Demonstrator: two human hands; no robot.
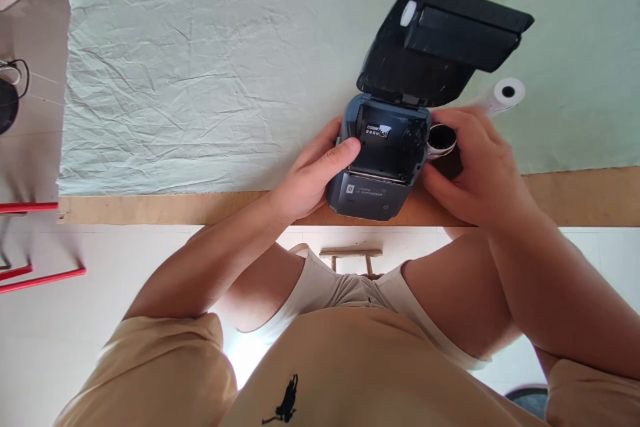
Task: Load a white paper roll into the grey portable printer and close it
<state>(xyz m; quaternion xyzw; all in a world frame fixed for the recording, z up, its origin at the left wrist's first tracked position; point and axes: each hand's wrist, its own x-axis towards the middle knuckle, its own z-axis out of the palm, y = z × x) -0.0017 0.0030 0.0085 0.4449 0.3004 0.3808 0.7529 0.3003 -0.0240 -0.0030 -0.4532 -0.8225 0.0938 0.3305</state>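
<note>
A dark portable label printer (pixel 360 197) is tilted up near the table's front edge, its black lid (pixel 440 40) swung back and the inner compartment showing. My left hand (pixel 315 170) grips the printer's left side, with the thumb over the compartment's rim and the fingers behind. Close against the printer's right side, my right hand (pixel 485 167) holds a roll (pixel 442 139) with a thin white rim and a wide dark core between thumb and fingers. Part of that roll is hidden by the hand. Just beyond my right hand lies a white paper roll (pixel 510 92).
A wrinkled pale green cloth (pixel 200 80) covers the table, leaving a bare wooden front edge (pixel 150 209). Red metal bars (pixel 45 280) and a dark round object (pixel 7 105) are at the left. A small wooden stool (pixel 350 255) shows below the table edge.
</note>
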